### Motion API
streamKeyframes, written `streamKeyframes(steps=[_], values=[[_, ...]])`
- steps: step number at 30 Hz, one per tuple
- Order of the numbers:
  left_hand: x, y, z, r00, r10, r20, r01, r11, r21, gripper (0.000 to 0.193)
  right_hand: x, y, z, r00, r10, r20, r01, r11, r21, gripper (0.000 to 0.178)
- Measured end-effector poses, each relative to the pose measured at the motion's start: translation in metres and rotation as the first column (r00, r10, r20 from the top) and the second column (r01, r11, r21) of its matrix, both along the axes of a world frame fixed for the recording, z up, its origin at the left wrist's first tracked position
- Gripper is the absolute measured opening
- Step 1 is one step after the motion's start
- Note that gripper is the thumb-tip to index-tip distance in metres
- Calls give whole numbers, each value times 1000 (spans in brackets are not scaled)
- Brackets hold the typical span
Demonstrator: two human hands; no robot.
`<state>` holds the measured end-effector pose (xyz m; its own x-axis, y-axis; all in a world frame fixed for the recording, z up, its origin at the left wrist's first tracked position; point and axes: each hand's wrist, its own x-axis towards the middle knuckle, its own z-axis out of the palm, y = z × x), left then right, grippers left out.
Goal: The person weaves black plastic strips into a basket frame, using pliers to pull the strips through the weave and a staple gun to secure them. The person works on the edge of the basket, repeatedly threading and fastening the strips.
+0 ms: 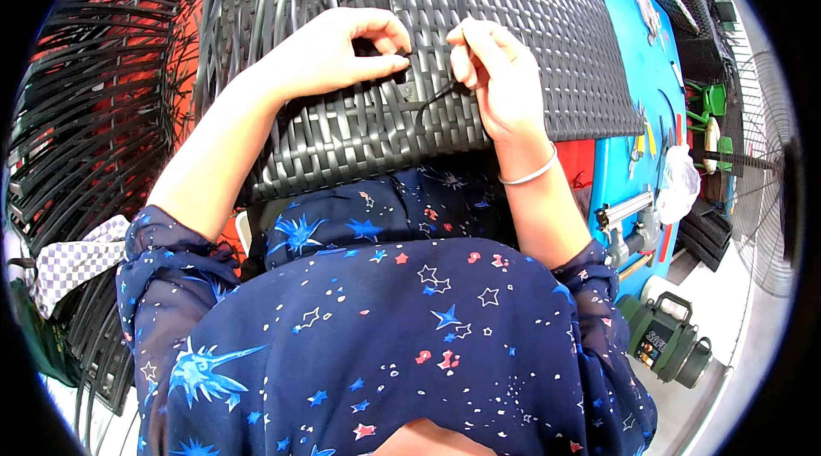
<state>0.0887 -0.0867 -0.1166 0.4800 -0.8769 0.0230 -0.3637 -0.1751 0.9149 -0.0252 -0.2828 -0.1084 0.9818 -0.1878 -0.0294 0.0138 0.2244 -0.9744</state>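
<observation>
A black woven wicker panel (522, 37) lies over my lap and the table edge, with loose strip ends standing up along its left part. My left hand (351, 50) is over the weave, thumb and forefinger tips pressed together; what is between them is too small to make out. Just to the right, my right hand (500, 67) pinches a thin black wicker strip (438, 97). That strip curves down from my fingers to the weave below, and another length rises above the hand toward the top of the view.
At the left, many black strips (94, 71) hang in a bundle over a red surface. A blue table (629, 174) on the right holds hand tools (641, 144) and a white plastic bag (680, 182). A green jug (671, 345) stands low right, near a large fan (765, 165).
</observation>
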Motion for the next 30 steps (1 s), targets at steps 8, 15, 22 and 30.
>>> streamKeyframes(steps=[8,15,22,30], values=[[2,3,-4,993,2,116,0,1000,-16,24,0,10,6,995,-94,-42,91,994,-64,19],[2,7,0,993,-29,118,27,999,21,22,-34,15,33,974,-79,-212,13,954,-299,17],[4,5,-5,992,-33,124,30,999,25,22,-62,22,26,912,-47,-407,-20,987,-159,18],[5,6,-6,990,-28,140,26,1000,12,22,-43,31,33,889,-38,-457,-22,992,-124,21]])
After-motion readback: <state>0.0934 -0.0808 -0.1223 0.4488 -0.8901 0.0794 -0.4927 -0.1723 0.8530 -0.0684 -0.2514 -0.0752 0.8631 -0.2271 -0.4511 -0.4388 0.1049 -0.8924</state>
